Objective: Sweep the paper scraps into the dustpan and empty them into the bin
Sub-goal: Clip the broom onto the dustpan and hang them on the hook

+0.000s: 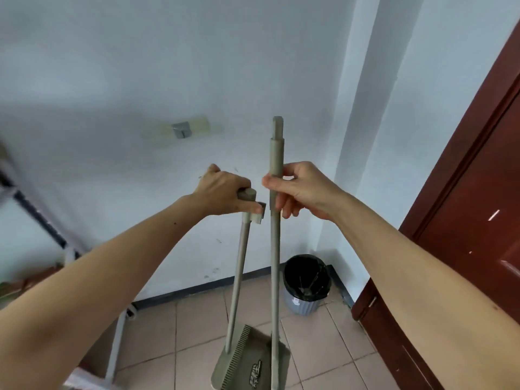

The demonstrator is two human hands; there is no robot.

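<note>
Two handles: I have one in each hand, both standing nearly upright side by side, close but apart, in front of the white wall (140, 66).
Door: a dark red door (478, 192) fills my right edge.
Floor: tan tiles (197, 319); I see no paper scraps on the stretch in view, so I cannot tell whether sweeping is done or not yet begun.
Dustpan: the dustpan (253, 361) rests on the tiles at the bottom of the view, its toothed edge showing; what I can see of the tray holds no scraps.
Bin: the bin (305, 285), black-lined, stands in the corner just beyond the dustpan; emptying looks like a short carry.
Broom handle: the longer broom handle (275, 249) runs down in front of the pan; the brush end is out of frame.
Left hand: my left hand (225, 192) is curled over the dustpan handle's top end.
Right hand: my right hand (298, 187) is wrapped round the broom handle below its tip.
Progress: my guess is either the very start or the finish.
</note>
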